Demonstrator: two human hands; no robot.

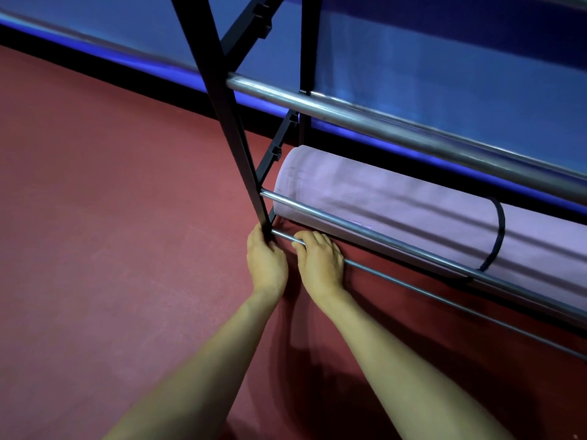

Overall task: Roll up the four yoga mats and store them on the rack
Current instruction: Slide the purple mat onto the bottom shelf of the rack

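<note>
The lilac rolled yoga mat (pixel 397 211) lies lengthwise on the bottom tier of the rack (pixel 305 42), at 3 o'clock from the frame centre. It is cradled behind the tier's front rail (pixel 349 223) and bound by a black strap (pixel 498 236) toward its right portion. Neither hand holds the mat. The left hand (pixel 266 262), at 6 o'clock from centre, has its fingers wrapped around the foot of the black upright (pixel 222 100). The right hand (pixel 320 262), just beside it at its 3 o'clock, has its fingers curled over the lowest steel rail (pixel 444 300), close above the red floor (pixel 111 217). Judging by its foam-like surface, the mat is probably light, soft and compressible, with a grippy rather than slippery skin. It should tolerate firm squeezing but may sag or unroll wherever the strap does not bind it. Recommended hold: both hands spread under the roll, one near each end, or one hand at the strap. Only this one mat is visible; the other three are out of view.
</note>
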